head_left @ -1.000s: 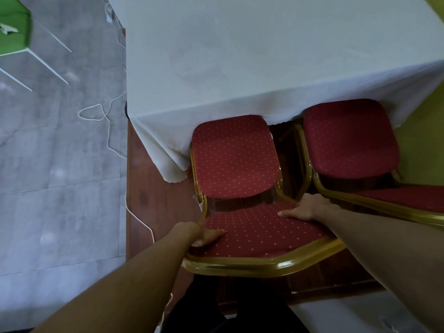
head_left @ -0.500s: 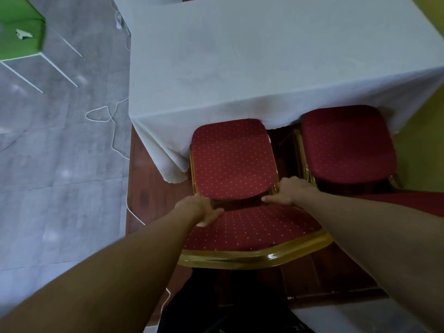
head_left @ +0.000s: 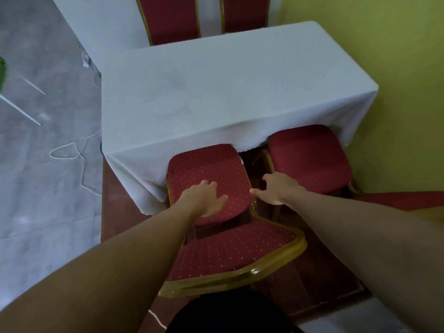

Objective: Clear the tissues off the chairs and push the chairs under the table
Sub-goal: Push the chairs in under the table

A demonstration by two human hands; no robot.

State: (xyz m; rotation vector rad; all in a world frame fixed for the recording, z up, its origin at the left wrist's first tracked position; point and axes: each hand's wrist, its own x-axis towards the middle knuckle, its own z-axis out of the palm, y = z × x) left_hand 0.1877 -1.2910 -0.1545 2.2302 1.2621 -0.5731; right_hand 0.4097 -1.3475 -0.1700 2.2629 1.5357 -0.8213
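Chair (head_left: 206, 179) seat under white-clothed table (head_left: 216, 92); left hand (head_left: 204, 199) flat, right hand (head_left: 278, 188) spread.

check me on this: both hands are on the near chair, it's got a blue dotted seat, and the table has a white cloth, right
Not quite. The head view shows the near chair has a red dotted seat, not blue. The rest holds: the left hand and right hand are on it, and the table has a white cloth.

- The near chair (head_left: 230, 251) wears matt red cloth with pale dots; its frame is glossy gold.
- The table (head_left: 216, 87) is draped in matt white cloth.
- The floor (head_left: 43, 188) looks smooth grey; nearer boards look like polished wood.
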